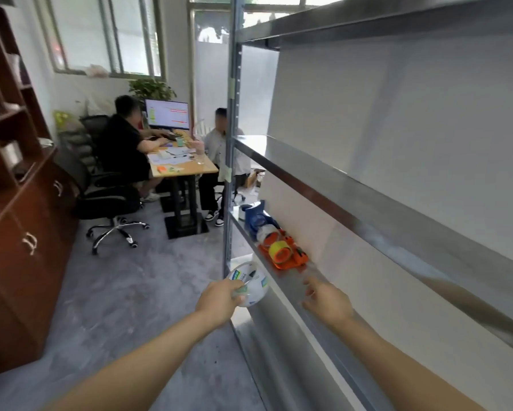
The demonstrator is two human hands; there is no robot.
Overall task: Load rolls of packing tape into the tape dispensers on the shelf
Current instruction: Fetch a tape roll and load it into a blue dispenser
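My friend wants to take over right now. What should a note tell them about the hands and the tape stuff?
Left hand: holds a roll of clear tape, just off the front edge of the shelf.
Right hand: empty, fingers open, reaching over the shelf.
Orange tape dispenser: lies on the shelf ahead of both hands; it looks to have a roll in it already.
Blue tape dispenser: farther back on the same shelf; too blurred to tell if it is loaded.
Left to do: fit the held roll into a dispenser.

Orange dispenser point(283, 252), blue dispenser point(256, 218), grey shelf point(282, 295)
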